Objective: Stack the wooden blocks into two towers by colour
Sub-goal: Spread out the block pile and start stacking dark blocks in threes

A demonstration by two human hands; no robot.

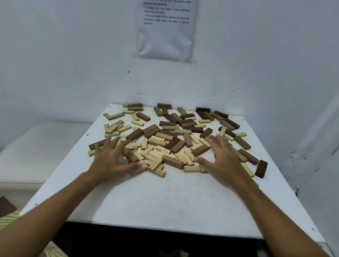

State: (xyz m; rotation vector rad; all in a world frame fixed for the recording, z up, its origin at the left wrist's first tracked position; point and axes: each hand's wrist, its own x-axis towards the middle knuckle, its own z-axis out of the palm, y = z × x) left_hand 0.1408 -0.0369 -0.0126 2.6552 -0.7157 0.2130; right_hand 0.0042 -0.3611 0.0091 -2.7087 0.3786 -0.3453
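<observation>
On white table [159,204], dozens of scattered light and dark blocks [165,137]; two hands, left [110,160] and right [222,158], each grip spread.

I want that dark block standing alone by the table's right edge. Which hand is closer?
Right. The right hand lies just left of the dark block; the left hand is far across the pile.

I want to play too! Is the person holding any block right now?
No. Both the left hand and right hand are spread flat over the scattered wooden blocks, fingers straight, gripping nothing.
</observation>
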